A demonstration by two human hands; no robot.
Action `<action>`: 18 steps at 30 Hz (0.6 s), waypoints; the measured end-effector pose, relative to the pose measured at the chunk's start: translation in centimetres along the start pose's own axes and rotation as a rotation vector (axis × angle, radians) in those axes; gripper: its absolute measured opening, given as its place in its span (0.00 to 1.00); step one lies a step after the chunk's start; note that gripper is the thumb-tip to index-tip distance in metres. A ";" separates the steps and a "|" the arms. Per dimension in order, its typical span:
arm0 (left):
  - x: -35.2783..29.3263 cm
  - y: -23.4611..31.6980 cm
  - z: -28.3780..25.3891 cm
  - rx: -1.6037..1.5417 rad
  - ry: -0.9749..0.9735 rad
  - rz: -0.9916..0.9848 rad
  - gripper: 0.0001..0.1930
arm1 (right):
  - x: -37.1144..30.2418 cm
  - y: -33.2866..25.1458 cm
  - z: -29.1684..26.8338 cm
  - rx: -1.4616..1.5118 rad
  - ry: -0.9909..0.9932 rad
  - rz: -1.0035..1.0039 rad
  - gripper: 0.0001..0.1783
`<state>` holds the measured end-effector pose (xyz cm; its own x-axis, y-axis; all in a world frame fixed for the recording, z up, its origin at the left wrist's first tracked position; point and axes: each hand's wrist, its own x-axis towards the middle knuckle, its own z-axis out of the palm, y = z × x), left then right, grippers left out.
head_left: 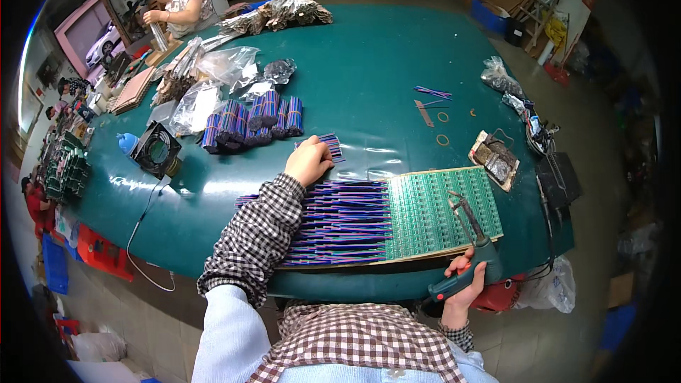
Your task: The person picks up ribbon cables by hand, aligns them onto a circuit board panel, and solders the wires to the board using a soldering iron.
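Note:
My left hand (310, 162) is closed at the near end of a small pile of purple, blue and red ribbon wires (330, 147), its fingertips partly hidden. My right hand (468, 280) grips a green soldering gun (486, 257) by its handle. The gun's two-pronged metal tip points up and away over a panel of small green circuit boards (443, 206). Rows of ribbon wires (347, 221) lie side by side to the left of the panel, their right ends at its left edge. My left forearm covers part of these wires.
Bundled wires (259, 117), plastic bags (202, 110) and a small black fan (157, 150) stand on the green table (369, 50) at left. To the right lie a soldering block (494, 159) and rubber rings (443, 140). Another person (181, 7) works at the far left.

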<state>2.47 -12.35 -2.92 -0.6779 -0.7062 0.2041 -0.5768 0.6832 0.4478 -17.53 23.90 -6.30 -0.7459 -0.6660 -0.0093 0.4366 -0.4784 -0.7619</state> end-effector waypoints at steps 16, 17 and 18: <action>0.0 -0.6 1.8 0.030 0.089 0.119 0.08 | -0.3 0.3 -0.1 -0.086 0.049 -0.073 0.28; -0.1 -0.8 2.0 0.060 0.123 0.157 0.07 | -0.3 0.3 -0.2 -0.094 0.063 -0.054 0.28; -0.2 -0.9 2.2 0.093 0.133 0.185 0.06 | -0.3 0.2 -0.2 -0.091 0.049 -0.060 0.28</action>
<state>2.11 -12.45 -5.33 -0.7137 -0.5811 0.3910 -0.4917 0.8133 0.3112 -17.31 24.06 -6.58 -0.7939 -0.6080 0.0080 0.3448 -0.4609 -0.8177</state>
